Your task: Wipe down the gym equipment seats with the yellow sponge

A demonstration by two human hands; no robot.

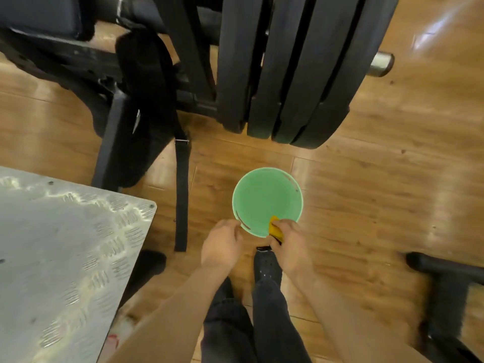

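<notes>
My right hand [291, 243] grips the yellow sponge [275, 228] over the near rim of a green bucket [264, 189] that stands on the wooden floor. My left hand [222, 244] hovers just left of the bucket's near rim with its fingers loosely curled and nothing in it. A dark padded seat [39, 14] of a gym machine shows at the top left corner, far from both hands.
Several black weight plates [293, 69] on a steel bar stand beyond the bucket. A black machine frame with a hanging strap [181, 195] is at the left. A ribbed metal footplate [65, 258] fills the lower left. Another black frame leg [445, 284] lies at the right.
</notes>
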